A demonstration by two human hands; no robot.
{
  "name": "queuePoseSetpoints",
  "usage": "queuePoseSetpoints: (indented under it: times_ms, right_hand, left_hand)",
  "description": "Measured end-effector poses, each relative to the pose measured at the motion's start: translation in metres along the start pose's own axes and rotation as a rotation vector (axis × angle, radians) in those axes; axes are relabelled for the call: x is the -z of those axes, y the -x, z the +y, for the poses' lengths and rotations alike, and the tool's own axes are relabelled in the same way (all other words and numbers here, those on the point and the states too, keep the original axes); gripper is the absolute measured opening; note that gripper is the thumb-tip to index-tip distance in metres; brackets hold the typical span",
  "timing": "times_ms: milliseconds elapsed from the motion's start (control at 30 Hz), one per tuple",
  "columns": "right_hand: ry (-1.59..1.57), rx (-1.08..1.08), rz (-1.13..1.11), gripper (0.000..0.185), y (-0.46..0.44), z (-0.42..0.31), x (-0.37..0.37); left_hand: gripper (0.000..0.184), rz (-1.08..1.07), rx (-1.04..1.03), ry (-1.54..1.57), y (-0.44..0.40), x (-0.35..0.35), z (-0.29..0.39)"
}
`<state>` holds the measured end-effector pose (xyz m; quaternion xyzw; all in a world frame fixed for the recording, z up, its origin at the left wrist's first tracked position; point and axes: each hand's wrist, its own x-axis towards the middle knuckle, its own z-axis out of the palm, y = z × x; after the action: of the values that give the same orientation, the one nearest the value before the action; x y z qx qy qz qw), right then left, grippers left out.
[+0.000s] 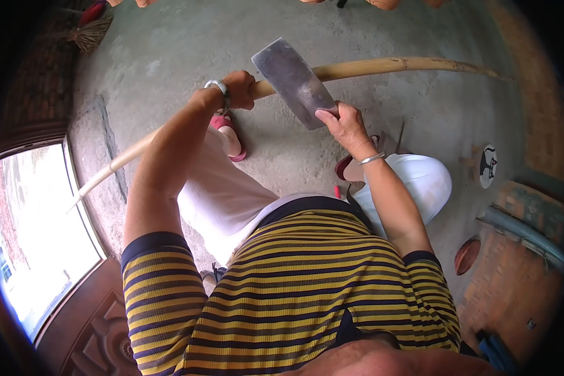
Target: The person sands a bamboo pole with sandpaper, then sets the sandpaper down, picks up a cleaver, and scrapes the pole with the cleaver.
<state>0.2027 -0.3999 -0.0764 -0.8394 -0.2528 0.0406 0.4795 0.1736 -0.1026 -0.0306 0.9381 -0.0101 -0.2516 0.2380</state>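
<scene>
A long pale bamboo pole (388,65) spans the view, running from the bright doorway at lower left to the upper right and bending slightly. My left hand (237,91), with a bracelet at the wrist, is closed around it left of the middle. In my right hand (349,130) is a cleaver (291,78) with a broad grey blade; the fingers wrap its handle, which is mostly hidden. The blade lies across the pole in view, just right of my left hand. Whether its edge touches the bamboo I cannot tell.
Bare concrete floor (169,56) surrounds my feet in red shoes (238,153). A straw broom (94,33) is at upper left, above the open doorway (44,219). On the right are a round brown basket (467,255) and an oval cat picture (488,166).
</scene>
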Motion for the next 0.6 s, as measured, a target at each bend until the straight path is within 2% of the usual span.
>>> queuePoseSetpoints:
  times_ms: [33, 100, 133, 167, 233, 267, 333, 367, 400, 433, 500, 533, 600]
  right_hand:
    - [0.035, 0.144, 0.061, 0.04, -0.002, -0.001, -0.004]
    - [-0.34, -0.663, -0.022, 0.037, -0.007, -0.014, 0.021]
    - [-0.51, -0.637, 0.073, 0.038, -0.012, -0.016, 0.028]
    - [-0.53, -0.626, 0.107, 0.039, -0.016, -0.017, 0.033]
    - [-0.257, -0.622, -0.057, 0.038, -0.009, -0.02, 0.022]
    - [-0.111, -0.29, -0.062, 0.038, 0.001, 0.002, 0.005]
    - [-0.105, -0.243, -0.033, 0.039, 0.002, 0.004, 0.004]
    - [-0.106, -0.222, -0.02, 0.039, 0.005, 0.005, 0.003]
    - [-0.279, -0.56, -0.039, 0.039, 0.0, -0.017, 0.02]
    - [-0.355, -0.603, 0.056, 0.037, -0.005, -0.015, 0.027]
    - [-0.444, -0.582, 0.117, 0.037, -0.007, -0.015, 0.03]
    - [-0.277, -0.374, 0.098, 0.036, -0.003, -0.007, 0.019]
    - [-0.207, -0.352, 0.052, 0.035, 0.0, -0.003, 0.016]
  left_hand:
    - [0.033, 0.021, -0.016, -0.001, 0.001, 0.001, -0.001]
    - [0.033, -0.001, 0.014, 0.021, 0.006, 0.002, 0.0]
    - [0.034, -0.005, 0.023, 0.035, 0.007, 0.003, 0.003]
    - [0.034, 0.004, 0.013, 0.016, 0.007, 0.002, 0.002]
    - [0.034, 0.033, -0.011, -0.024, 0.005, 0.001, 0.003]
    - [0.033, 0.047, -0.029, -0.019, 0.004, -0.002, 0.001]
    - [0.032, 0.072, -0.057, -0.015, 0.004, -0.001, -0.005]
    - [0.032, 0.073, -0.037, 0.018, 0.005, -0.002, -0.008]
    - [0.031, 0.07, -0.018, 0.052, 0.007, -0.001, -0.006]
    - [0.031, 0.073, -0.004, 0.087, 0.007, -0.001, -0.004]
    - [0.03, 0.052, 0.0, 0.065, 0.004, -0.003, -0.005]
    - [0.03, 0.044, 0.0, 0.054, 0.002, -0.001, -0.005]
    - [0.029, -0.038, 0.043, 0.139, 0.004, 0.003, -0.003]
